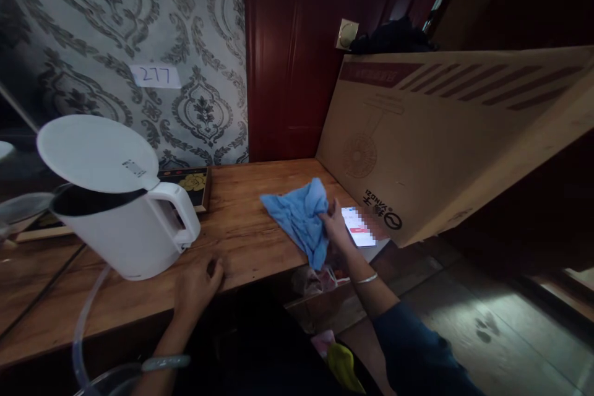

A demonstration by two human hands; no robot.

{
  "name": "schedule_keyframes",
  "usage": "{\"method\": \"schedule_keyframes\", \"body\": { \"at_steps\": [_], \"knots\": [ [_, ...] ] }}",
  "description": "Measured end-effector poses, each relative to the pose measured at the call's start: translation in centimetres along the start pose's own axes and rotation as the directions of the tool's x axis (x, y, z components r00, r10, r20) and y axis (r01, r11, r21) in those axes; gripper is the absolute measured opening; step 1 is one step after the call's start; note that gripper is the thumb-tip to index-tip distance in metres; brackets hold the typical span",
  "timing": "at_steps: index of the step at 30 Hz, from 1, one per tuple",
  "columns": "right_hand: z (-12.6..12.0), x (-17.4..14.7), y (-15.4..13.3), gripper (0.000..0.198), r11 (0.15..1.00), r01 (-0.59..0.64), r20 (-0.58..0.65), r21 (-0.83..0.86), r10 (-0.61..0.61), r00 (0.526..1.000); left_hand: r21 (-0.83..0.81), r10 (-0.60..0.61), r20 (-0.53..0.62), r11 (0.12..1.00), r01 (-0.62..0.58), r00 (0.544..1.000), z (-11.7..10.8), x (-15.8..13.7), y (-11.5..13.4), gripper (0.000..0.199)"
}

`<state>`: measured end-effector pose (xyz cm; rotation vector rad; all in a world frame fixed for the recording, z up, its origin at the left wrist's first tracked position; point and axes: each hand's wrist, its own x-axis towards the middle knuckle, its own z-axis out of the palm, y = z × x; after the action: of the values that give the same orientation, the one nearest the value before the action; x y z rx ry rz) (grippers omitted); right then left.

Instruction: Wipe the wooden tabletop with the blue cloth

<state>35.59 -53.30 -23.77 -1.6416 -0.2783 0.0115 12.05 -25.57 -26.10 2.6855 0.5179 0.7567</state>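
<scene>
My right hand (pixel 335 227) grips a crumpled blue cloth (pixel 299 216) that lies on the wooden tabletop (pixel 241 241) near its right end. A lit phone (pixel 358 227) lies just right of that hand, on the table by the box. My left hand (pixel 197 284) rests on the table's front edge with fingers loosely curled, holding nothing. A white electric kettle (pixel 125 223) with its lid (pixel 95 151) flipped up stands just left of and behind my left hand.
A large cardboard box (pixel 440 136) leans at the table's right end. A dark tray (pixel 192 184) lies by the patterned wall behind the kettle. A clear tube (pixel 83 322) hangs over the front edge. Colourful items (pixel 341 362) lie below on the floor.
</scene>
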Motion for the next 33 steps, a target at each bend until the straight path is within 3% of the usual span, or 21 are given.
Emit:
{"method": "schedule_keyframes", "body": {
  "at_steps": [2, 4, 7, 10, 15, 19, 24, 28, 33],
  "knots": [
    [-0.1, -0.2, 0.4, 0.079, 0.963, 0.107, -0.007, -0.249, -0.112, 0.994, 0.012, 0.010, -0.016, 1.000, -0.010, 1.000, 0.1, 0.0, 0.0, 0.035],
    [0.7, -0.3, 0.6, 0.082, 0.838, 0.212, 0.129, -0.503, -0.169, 0.977, 0.030, 0.023, -0.018, 0.999, -0.023, 1.000, 0.1, 0.0, 0.0, 0.035],
    [3.0, -0.7, 0.4, 0.072, 0.548, 0.341, 0.365, -0.764, -0.068, 0.928, 0.055, 0.022, 0.004, 0.998, -0.022, 1.000, 0.0, 0.1, -0.1, 0.038],
    [5.0, -1.7, 0.0, 0.061, 0.393, 0.384, 0.437, -0.835, 0.052, 0.898, 0.063, 0.018, 0.017, 0.998, -0.019, 1.000, 0.1, 0.2, -0.2, 0.042],
    [4.9, -3.0, 0.3, 0.048, 0.391, 0.341, 0.367, -0.855, -0.008, 0.930, 0.038, 0.052, -0.002, 0.998, -0.051, 0.999, 0.3, 0.5, -0.5, 0.046],
    [3.7, -1.6, 0.6, 0.047, 0.383, 0.173, 0.183, -0.907, -0.011, 0.983, 0.026, 0.044, 0.019, 0.999, -0.045, 0.999, 0.3, 0.6, -0.5, 0.048],
    [4.1, 2.7, 0.6, 0.048, 0.350, -0.027, -0.015, -0.936, 0.039, 0.999, 0.019, 0.018, 0.042, 1.000, -0.018, 0.999, 0.2, 0.6, -0.5, 0.046],
    [5.0, 6.8, 1.2, 0.050, 0.351, -0.075, -0.059, -0.933, 0.056, 0.997, 0.010, 0.046, -0.041, 0.999, -0.046, 0.998, 1.0, 0.3, -1.4, 0.044],
    [5.1, 12.5, 2.3, 0.053, 0.364, -0.147, -0.136, -0.920, 0.057, 0.989, -0.047, 0.096, -0.023, 0.994, -0.097, 0.995, 2.2, -0.4, -3.2, 0.032]
  ]
}}
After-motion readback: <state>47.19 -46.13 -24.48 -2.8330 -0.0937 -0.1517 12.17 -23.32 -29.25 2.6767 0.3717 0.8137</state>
